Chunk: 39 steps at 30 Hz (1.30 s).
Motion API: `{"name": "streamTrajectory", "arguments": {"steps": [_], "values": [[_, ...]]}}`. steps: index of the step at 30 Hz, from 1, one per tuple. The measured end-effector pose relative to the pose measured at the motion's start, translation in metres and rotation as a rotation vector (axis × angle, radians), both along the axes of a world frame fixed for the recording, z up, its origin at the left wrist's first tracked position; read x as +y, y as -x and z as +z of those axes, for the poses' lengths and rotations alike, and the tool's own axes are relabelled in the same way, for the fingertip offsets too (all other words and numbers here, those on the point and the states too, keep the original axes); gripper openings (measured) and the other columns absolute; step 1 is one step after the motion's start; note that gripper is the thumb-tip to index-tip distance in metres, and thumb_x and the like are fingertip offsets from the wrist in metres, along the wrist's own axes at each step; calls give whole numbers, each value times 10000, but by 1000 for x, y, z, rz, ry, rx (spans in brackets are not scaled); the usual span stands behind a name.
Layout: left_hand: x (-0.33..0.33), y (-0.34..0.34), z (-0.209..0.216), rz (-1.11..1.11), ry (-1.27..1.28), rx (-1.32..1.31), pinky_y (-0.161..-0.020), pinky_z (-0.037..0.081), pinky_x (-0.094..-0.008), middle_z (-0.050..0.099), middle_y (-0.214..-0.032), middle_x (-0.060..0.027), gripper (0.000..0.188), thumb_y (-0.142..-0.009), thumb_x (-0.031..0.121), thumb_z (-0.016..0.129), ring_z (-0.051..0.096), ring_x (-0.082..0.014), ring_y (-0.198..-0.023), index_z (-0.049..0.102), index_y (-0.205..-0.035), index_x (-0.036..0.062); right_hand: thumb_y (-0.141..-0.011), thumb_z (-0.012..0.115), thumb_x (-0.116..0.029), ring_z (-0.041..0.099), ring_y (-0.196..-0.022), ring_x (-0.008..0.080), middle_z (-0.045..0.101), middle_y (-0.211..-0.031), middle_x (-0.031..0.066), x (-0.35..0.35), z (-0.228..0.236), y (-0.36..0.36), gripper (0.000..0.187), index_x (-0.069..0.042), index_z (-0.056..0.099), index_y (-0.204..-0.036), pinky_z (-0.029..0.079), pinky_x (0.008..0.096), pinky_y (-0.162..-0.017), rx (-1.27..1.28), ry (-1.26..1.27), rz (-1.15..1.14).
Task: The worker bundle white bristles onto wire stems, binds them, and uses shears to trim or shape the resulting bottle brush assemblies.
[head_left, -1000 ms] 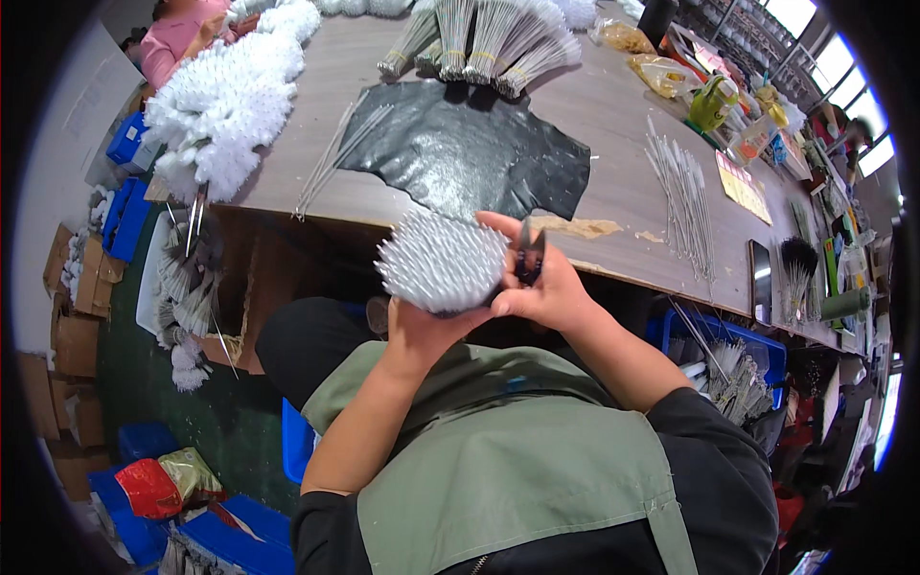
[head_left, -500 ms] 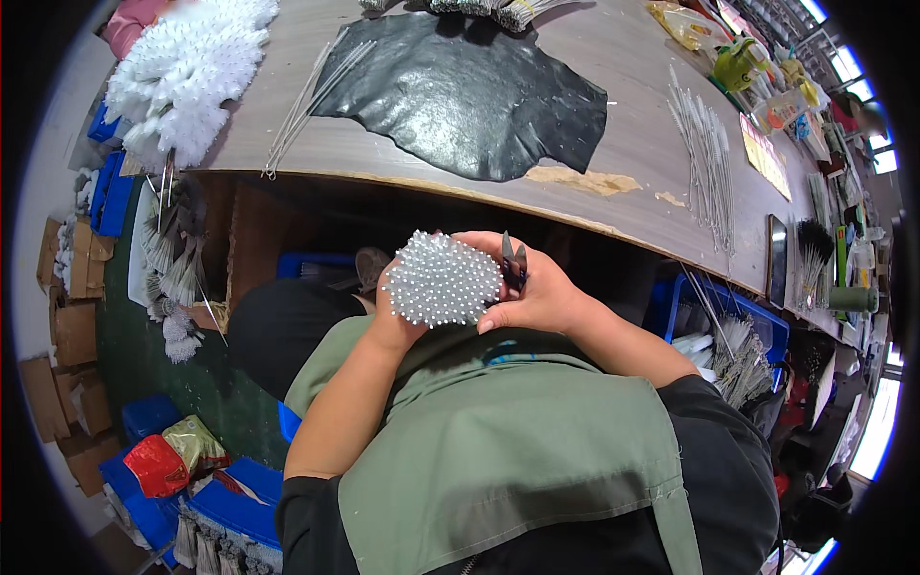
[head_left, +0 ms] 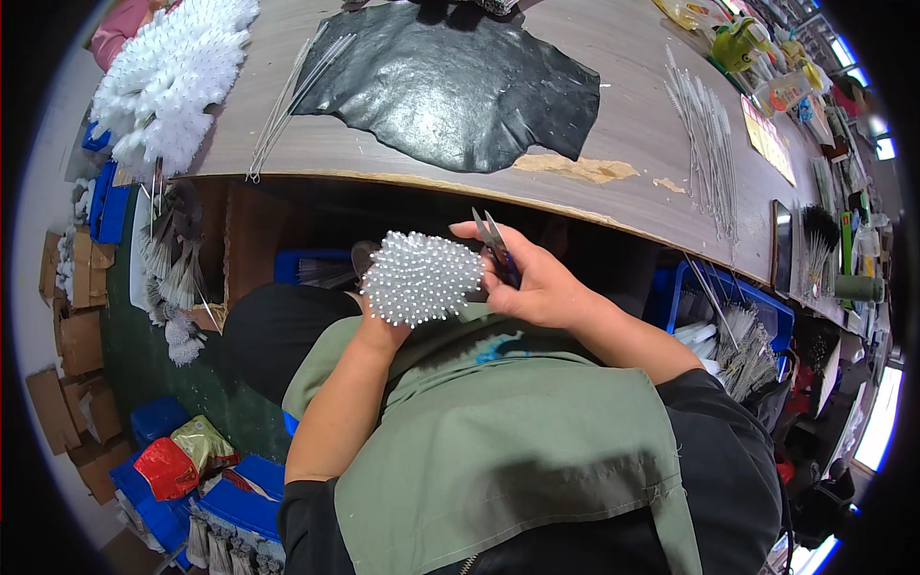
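Observation:
A round bundle of thin rods with small white beaded tips sits above my lap, tips facing up. My left hand is wrapped round it from below, its fingers mostly hidden by the tips. In my right hand is a small pair of snips with two pointed metal blades, spread apart and directed away from me. The right thumb and fingers close round the dark handles, right beside the bundle. What the rods look like lower down is hidden.
Ahead, a dark leathery sheet lies on the worktable, with thin wire rods at its left. More wire rods lie at the right. White bristly bundles stand far left. A blue bin holds brushes at lower right.
The bundle and my left hand have shifted slightly left. My right hand has drawn a little away from the bundle, and the snips' blades have tilted leftward.

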<state>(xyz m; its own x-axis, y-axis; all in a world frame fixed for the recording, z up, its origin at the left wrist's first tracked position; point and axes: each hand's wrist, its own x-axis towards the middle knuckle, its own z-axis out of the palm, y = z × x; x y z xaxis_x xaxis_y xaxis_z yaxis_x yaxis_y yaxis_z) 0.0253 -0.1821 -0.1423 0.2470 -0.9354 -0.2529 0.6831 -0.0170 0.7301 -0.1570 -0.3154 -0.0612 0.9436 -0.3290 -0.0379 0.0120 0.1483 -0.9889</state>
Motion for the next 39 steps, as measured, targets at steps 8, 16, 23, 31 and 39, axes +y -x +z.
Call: {"name": "streamTrajectory", "arguments": {"steps": [8, 16, 23, 31, 39], "values": [[4, -1, 14, 25, 143, 75, -984, 443, -462, 549, -1193, -161, 340, -949, 263, 452, 550, -305, -1119, 479, -1199, 33, -993, 349, -440, 383, -563, 46, 450, -665, -22, 6, 43, 33, 502, 13, 535, -1103, 351, 195, -530, 228, -203, -68], [12, -7, -2, 102, 235, 94, -1030, 390, -440, 435, -1356, -135, 466, -921, 255, 540, 482, -262, -1199, 389, -1328, 85, -992, 392, -402, 318, -470, 36, 372, -555, -47, 12, 42, 37, 450, -4, 603, -993, 277, 198, -441, 339, -393, 127], [14, -8, -4, 89, 252, 100, -1023, 396, -418, 441, -1349, -139, 460, -919, 246, 541, 480, -250, -1200, 395, -1323, 81, -996, 383, -391, 303, -481, 36, 355, -559, -50, 13, 41, 31, 441, -11, 607, -992, 264, 197, -440, 364, -419, 141], [14, -8, -1, 72, 280, 91, -1029, 391, -407, 454, -1330, -136, 454, -913, 219, 556, 477, -244, -1201, 405, -1314, 71, -995, 384, -394, 313, -492, 36, 358, -560, -51, 15, 40, 29, 427, -34, 616, -991, 271, 206, -451, 367, -378, 118], [12, -7, 1, 105, 248, 134, -1033, 386, -397, 499, -1279, -130, 360, -932, 186, 520, 489, -238, -1185, 453, -1263, 62, -987, 397, -380, 451, -590, 82, 471, -617, -6, 14, 35, 30, 414, -40, 635, -983, 401, 245, -580, 335, -87, 77]]}}
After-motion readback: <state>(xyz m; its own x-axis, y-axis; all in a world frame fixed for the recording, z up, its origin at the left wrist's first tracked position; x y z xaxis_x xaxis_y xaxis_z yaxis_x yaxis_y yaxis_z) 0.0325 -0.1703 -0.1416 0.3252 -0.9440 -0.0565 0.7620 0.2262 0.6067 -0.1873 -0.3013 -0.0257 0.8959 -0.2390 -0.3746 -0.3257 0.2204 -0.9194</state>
